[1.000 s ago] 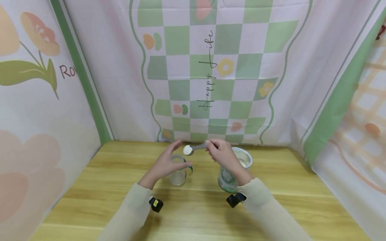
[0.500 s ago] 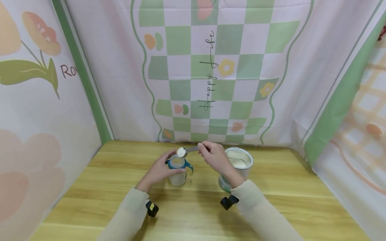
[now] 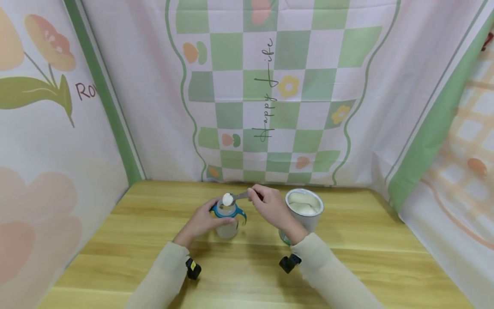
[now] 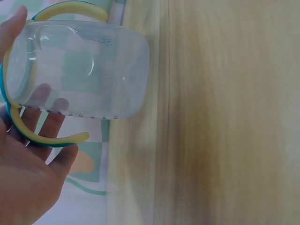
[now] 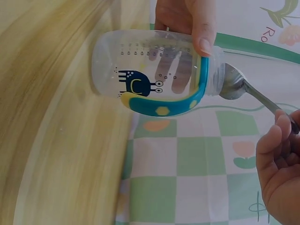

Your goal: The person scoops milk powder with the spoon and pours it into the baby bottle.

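A clear baby bottle with a blue-and-yellow handle ring stands upright on the table. My left hand holds it near the neck, thumb on the near side and fingers behind, as the left wrist view also shows. Measuring marks and a dark blue snail-like print show on the bottle's wall in the right wrist view. My right hand pinches the handle of a metal measuring spoon. Its bowl, heaped with white powder, is right at the bottle's open mouth.
An uncovered tin of pale powder stands to the right, partly behind my right wrist. The wooden table reaches back to a checkered curtain, and printed curtains hang on both sides.
My right hand has brought the spoon left and down from beside the bottle to its mouth. My left hand has closed in around the bottle's neck.
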The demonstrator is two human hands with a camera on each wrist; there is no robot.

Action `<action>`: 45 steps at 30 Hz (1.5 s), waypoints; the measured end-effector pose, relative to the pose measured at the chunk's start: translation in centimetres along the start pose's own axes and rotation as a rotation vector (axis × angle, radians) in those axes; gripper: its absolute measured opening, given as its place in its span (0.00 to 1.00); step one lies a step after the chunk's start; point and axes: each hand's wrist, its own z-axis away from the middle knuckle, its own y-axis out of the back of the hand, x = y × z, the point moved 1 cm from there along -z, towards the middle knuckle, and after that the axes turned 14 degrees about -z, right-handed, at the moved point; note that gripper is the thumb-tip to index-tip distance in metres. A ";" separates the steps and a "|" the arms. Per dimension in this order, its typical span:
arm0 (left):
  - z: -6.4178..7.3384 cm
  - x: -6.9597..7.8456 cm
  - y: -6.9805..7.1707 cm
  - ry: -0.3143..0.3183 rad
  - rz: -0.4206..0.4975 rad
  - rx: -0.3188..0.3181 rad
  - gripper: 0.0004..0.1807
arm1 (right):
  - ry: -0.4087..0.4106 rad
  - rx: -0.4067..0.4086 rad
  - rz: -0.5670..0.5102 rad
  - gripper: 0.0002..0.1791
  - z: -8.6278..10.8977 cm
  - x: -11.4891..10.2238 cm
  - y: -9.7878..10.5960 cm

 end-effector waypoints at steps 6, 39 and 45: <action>-0.1 -0.2 0.0 -0.008 0.001 0.001 0.47 | 0.101 -0.022 0.045 0.15 0.2 0.1 -0.6; -0.2 -0.5 0.1 -0.002 0.029 -0.034 0.42 | 0.647 -0.082 0.485 0.04 1.2 0.5 -1.9; -0.2 -0.3 0.1 0.009 0.031 -0.027 0.44 | 0.710 -0.110 0.567 0.04 1.2 0.1 -1.8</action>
